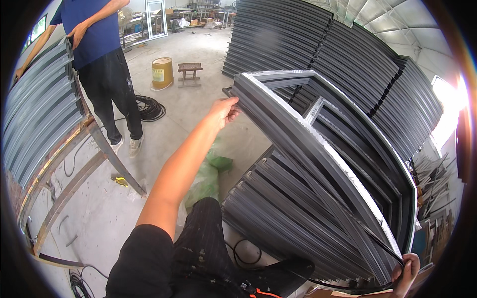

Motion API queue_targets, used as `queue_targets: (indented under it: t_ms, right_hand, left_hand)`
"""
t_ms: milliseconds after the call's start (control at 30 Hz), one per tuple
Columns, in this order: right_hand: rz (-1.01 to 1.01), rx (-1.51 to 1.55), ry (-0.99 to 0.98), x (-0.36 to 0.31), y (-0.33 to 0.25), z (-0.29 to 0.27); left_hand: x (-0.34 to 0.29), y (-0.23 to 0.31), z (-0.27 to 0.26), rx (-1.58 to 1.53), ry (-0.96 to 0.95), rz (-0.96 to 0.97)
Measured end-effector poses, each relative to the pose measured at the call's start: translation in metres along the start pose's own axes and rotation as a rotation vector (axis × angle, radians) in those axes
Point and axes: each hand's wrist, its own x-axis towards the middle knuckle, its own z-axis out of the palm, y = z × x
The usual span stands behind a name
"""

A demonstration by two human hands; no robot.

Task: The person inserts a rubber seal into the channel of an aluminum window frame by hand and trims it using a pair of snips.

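I hold a large dark grey metal window frame (318, 149) tilted above a stack of similar frames (293, 213). My left hand (224, 110) grips the frame's far left corner, arm stretched forward. At the lower right edge of the view, my right hand (406, 272) grips the frame's near corner, where a thin black rubber strip (348, 288) hangs loose. My dark trousers (198, 248) show at the bottom.
Another person in a blue shirt (97, 30) stands at the left beside a rack of grey profiles (39, 109). A yellow bucket (162, 72), a small stool (189, 69), coiled black cable (149, 107) and green bags (208, 174) lie on the concrete floor. Tall frame stacks (348, 54) fill the back right.
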Motion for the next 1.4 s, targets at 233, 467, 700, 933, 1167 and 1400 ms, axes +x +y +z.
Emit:
queue_targets:
  t_ms: [233,467,700,933,1167,1400]
  right_hand:
    - [-0.063,0.372,-0.094,-0.001,0.019,-0.01]
    - [-0.231,-0.42,0.286,-0.012,0.005,0.019]
    - [-0.201,-0.172,0.183,-0.024,-0.001,0.022]
    - [-0.035,-0.052,0.129,-0.017,0.0,0.029]
    - [-0.125,-0.573,0.298,0.004,0.074,0.01]
    - [-0.342,-0.758,0.358,0.015,0.072,0.033]
  left_hand:
    - [0.0,0.0,0.006,0.015,0.035,-0.024]
    - [-0.031,-0.001,0.009,-0.113,-0.172,-0.079]
    - [-0.024,-0.011,0.011,-0.03,-0.091,0.004]
    - [-0.038,-0.013,0.027,-0.067,-0.086,-0.019]
    - [-0.043,-0.022,0.027,0.014,-0.141,0.019]
    - [-0.062,-0.029,0.036,-0.023,-0.259,-0.038]
